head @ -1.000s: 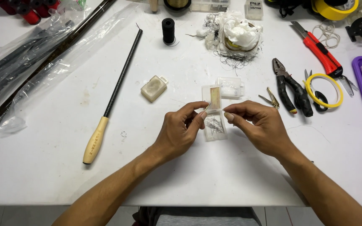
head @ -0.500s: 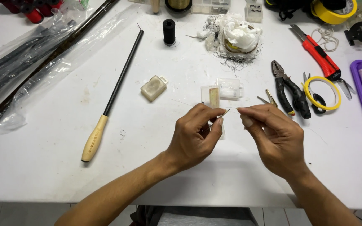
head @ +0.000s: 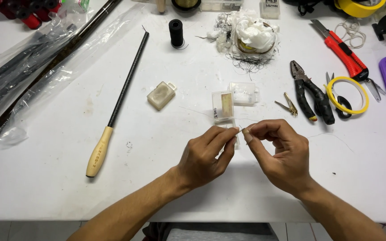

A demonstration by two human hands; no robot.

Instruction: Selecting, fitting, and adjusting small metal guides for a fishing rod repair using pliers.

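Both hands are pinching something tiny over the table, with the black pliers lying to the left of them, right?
Not quite. In the head view the black pliers lie right of the hands, not left. The left hand and right hand do pinch something tiny over the white table.

Left hand [head: 204, 156] and right hand [head: 282, 154] meet, pinched fingers [head: 232, 132] tip to tip.

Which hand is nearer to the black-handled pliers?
Right. The right hand sits just below and left of the pliers; the left hand is further left, beyond the right hand.
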